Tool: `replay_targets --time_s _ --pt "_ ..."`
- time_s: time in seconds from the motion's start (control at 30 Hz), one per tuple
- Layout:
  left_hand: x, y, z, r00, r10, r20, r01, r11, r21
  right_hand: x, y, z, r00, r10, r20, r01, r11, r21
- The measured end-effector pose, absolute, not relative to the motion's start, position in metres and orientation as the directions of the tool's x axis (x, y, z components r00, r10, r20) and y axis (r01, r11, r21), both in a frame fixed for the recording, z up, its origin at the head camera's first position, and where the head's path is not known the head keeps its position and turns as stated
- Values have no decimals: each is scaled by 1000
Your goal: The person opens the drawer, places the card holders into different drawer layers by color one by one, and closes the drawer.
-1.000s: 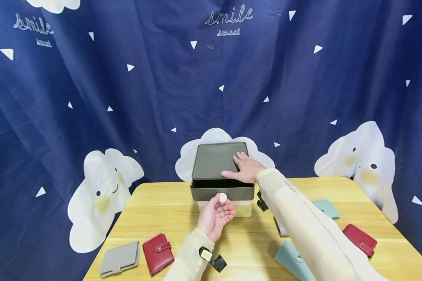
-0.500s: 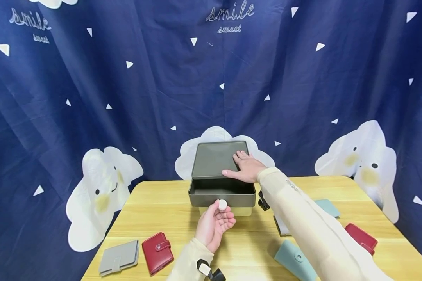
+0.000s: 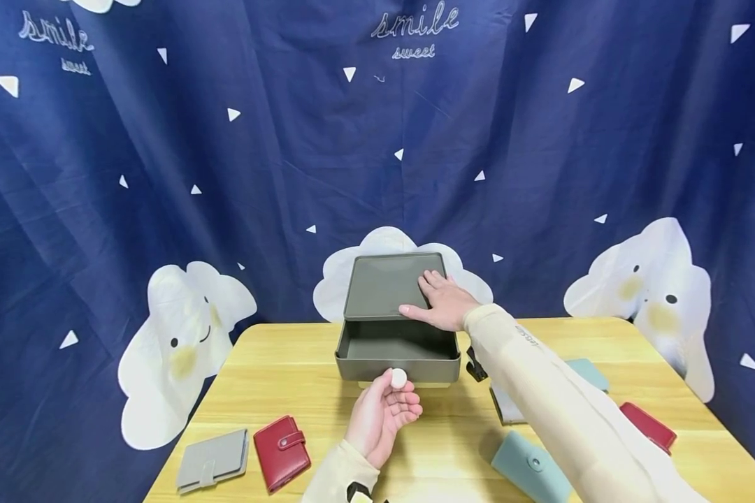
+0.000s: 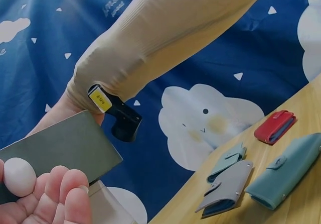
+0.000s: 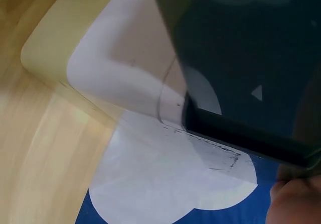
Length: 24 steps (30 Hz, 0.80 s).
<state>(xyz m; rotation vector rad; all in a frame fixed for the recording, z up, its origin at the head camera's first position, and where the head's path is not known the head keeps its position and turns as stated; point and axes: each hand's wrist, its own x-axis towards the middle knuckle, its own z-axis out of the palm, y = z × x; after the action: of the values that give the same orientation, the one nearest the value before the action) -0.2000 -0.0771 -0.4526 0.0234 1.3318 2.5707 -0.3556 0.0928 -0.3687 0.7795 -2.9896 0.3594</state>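
Wallets (image 3: 282, 452) — either side of box (image 3: 397, 318).

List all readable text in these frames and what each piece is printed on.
"smile sweet": white script on the blue curtain, top centre.
"smile", smaller word beneath blurred: curtain, top left.
Print on the right sleeve: too small to read.
Yellow tag on the wrist mount: blurred.

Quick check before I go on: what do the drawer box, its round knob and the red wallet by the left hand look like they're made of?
Drawer box: probably moulded plastic or coated metal, with a matte olive-grey, even, seamless surface. Knob: smooth white, likely plastic or ceramic; the left hand pinches it. Red wallet: looks like leather or faux leather, with a soft sheen and snap strap. The right hand rests flat on the box top.
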Motion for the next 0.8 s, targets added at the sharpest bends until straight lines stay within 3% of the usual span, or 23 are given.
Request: replay_targets --time_s 0.8 --pt "-185 -83 -449 -962 258 -86 -208 -496 843 -358 95 -373 -848 -518 111 -530 829 -180"
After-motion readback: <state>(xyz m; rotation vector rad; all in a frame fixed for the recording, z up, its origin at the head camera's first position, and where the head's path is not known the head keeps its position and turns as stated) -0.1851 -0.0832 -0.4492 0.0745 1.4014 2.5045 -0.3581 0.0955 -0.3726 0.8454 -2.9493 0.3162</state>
